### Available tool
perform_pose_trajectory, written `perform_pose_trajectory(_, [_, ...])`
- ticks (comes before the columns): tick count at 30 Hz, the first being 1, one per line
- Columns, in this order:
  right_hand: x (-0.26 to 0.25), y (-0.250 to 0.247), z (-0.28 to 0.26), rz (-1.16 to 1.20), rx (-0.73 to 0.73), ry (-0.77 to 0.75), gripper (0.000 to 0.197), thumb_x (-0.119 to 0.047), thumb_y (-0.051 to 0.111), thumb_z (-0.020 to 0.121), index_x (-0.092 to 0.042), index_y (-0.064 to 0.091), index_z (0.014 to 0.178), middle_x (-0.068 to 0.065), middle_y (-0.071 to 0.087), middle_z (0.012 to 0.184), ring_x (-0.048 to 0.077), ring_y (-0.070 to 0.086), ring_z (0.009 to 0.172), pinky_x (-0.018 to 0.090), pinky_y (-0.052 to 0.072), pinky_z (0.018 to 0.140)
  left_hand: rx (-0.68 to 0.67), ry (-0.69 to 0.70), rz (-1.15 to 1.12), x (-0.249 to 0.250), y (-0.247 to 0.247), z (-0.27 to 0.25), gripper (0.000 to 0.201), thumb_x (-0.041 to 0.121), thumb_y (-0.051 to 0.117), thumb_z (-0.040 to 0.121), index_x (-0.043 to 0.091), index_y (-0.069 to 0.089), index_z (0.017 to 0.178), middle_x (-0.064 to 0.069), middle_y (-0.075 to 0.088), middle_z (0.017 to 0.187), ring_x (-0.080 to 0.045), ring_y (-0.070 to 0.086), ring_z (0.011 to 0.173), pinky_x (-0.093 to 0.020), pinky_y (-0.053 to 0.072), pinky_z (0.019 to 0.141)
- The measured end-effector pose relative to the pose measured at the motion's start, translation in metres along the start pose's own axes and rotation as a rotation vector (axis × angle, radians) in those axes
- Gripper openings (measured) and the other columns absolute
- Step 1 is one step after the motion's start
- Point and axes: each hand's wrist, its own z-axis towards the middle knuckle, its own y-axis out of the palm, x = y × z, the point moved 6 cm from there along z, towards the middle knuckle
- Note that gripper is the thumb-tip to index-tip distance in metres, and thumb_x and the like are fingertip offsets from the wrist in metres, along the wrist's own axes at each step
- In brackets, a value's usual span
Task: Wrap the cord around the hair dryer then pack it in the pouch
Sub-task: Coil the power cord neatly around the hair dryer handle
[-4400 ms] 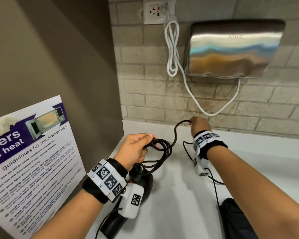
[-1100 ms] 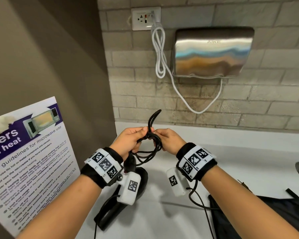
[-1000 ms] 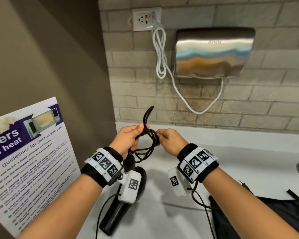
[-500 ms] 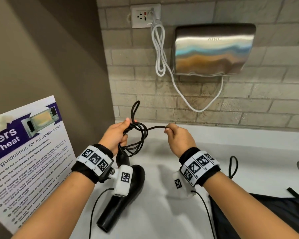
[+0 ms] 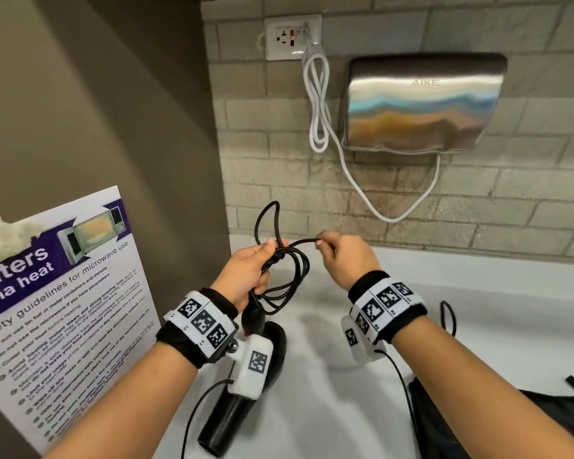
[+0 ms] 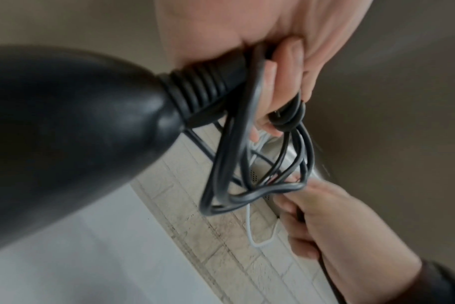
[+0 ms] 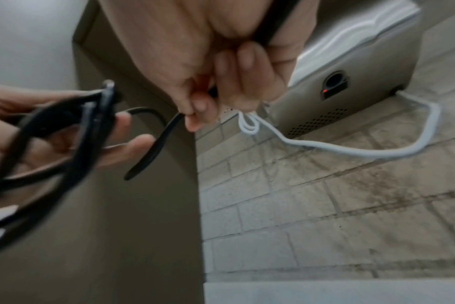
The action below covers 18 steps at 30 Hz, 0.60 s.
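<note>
The black hair dryer (image 5: 242, 385) hangs below my left hand (image 5: 251, 270), its barrel slanting down over the white counter (image 5: 312, 376). That hand grips several coiled loops of the black cord (image 5: 285, 270) at the dryer's handle end (image 6: 203, 86). A loop of cord sticks up above its fingers. My right hand (image 5: 342, 256) pinches a strand of the cord (image 7: 166, 131) and holds it out to the right of the coil. The black pouch (image 5: 478, 425) lies on the counter at the lower right, partly behind my right forearm.
A steel hand dryer (image 5: 421, 101) hangs on the brick wall with its white cable (image 5: 318, 104) plugged into a socket (image 5: 292, 36). A microwave safety poster (image 5: 57, 309) leans at the left against a brown wall. A thin black loop (image 5: 448, 319) lies on the counter to the right.
My right hand has drawn a strand of cord out to the right, away from the coil in my left hand. The dryer now hangs more upright under the left hand.
</note>
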Motion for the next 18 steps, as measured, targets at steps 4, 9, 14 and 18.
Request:
perform_pose_trajectory(4, [-0.017,0.003,-0.007,0.112,-0.002,-0.117,0.02,-0.022,0.047,0.091,-0.015,0.065,0.096,0.013,0.07,0.085,0.032,0.062,0.083,0.036,0.049,0.072,-0.061,0.022,0.126,-0.001,0.011,0.003,0.028,0.031,0.039,0.096,0.024,0.063,0.109,0.005,0.052,0.056,-0.004,0.022,0.029,-0.015,0.021,0.032])
perform_pose_trajectory(9, [-0.011,0.002,-0.01,-0.007,-0.073,-0.184,0.023,-0.026,0.044,0.093,-0.016,0.063,0.101,0.009,0.07,0.093,0.03,0.061,0.087,0.033,0.045,0.073,-0.197,-0.005,0.283,0.004,0.017,-0.001,0.032,0.027,0.029,0.099,0.013,0.058,0.098,0.009,0.032,0.033,-0.002,0.022,0.028,-0.015,0.019,0.033])
perform_pose_trajectory(14, [-0.003,0.01,-0.016,0.063,-0.161,-0.121,0.022,-0.027,0.045,0.093,-0.018,0.059,0.108,0.008,0.068,0.094,0.028,0.06,0.085,0.034,0.047,0.074,-0.131,0.008,0.186,0.004,0.009,0.003,0.032,0.024,0.03,0.1,0.008,0.056,0.089,0.005,0.032,0.03,-0.002,0.022,0.027,-0.015,0.018,0.032])
perform_pose_trajectory(18, [0.015,0.021,-0.032,0.053,-0.293,-0.026,0.018,-0.027,0.044,0.093,-0.018,0.053,0.106,0.003,0.062,0.089,0.022,0.054,0.076,0.032,0.044,0.07,0.21,0.03,-0.005,0.0,-0.034,0.02,0.033,0.03,0.037,0.099,0.009,0.05,0.076,0.01,0.026,0.031,-0.005,0.019,0.026,-0.012,0.016,0.032])
